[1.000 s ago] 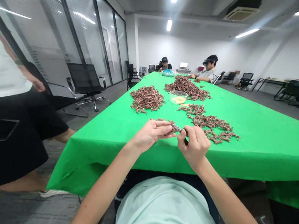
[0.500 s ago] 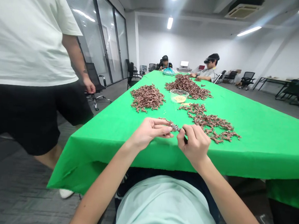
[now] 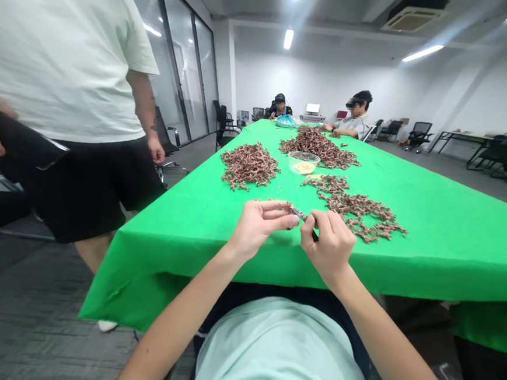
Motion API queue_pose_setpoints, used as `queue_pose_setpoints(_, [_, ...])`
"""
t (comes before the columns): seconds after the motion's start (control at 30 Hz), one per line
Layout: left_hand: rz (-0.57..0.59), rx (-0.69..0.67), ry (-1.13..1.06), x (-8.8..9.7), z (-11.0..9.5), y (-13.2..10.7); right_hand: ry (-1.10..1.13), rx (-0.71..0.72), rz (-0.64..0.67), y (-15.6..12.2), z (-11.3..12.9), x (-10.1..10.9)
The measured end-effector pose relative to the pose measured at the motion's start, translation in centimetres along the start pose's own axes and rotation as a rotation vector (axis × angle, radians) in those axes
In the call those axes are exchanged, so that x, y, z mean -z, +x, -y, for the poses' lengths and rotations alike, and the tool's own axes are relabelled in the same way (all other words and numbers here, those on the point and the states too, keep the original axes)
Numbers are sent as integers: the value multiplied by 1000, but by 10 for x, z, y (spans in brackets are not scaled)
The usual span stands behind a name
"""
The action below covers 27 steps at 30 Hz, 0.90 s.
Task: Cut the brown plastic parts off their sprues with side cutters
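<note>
My left hand (image 3: 257, 222) is closed, pinching a small brown knobbly piece (image 3: 288, 205) of which only the end shows at the fingertips. In my right hand (image 3: 331, 237) is a small metal hand tool (image 3: 299, 213), like nippers, with a dark handle mostly hidden by the fingers. Its bright tip meets or lies very close to the brown piece; which of these I cannot tell. Both hands are above the near edge of the green-covered table (image 3: 180, 225). Beyond them lie scattered brown pieces (image 3: 361, 210) and a heap of the same pieces (image 3: 250, 165).
A clear tub (image 3: 303, 163) with pale bits stands before a larger brown heap (image 3: 314, 145). A blue bag (image 3: 286, 121) lies at the far end, where two people sit. At the left a standing person (image 3: 70, 64) holds a dark flat object (image 3: 27, 137).
My left hand has shifted slightly right, and more of the tool's metal tip shows between my hands. The standing person has moved right, and the dark flat object has come into view.
</note>
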<state>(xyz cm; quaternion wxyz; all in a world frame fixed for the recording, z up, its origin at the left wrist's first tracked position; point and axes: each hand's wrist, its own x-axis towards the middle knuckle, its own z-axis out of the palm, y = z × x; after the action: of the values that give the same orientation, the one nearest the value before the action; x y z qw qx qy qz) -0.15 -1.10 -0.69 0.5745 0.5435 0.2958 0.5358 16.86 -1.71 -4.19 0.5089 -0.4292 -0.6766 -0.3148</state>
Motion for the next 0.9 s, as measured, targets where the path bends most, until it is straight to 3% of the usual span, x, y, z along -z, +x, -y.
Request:
queue_pose_setpoints(0.27, [42, 44, -39, 6, -2, 2, 119, -50, 32, 2, -3, -1])
queue_pose_setpoints(0.9, [69, 35, -14, 5, -2, 0, 157, -37, -10, 2, -2, 0])
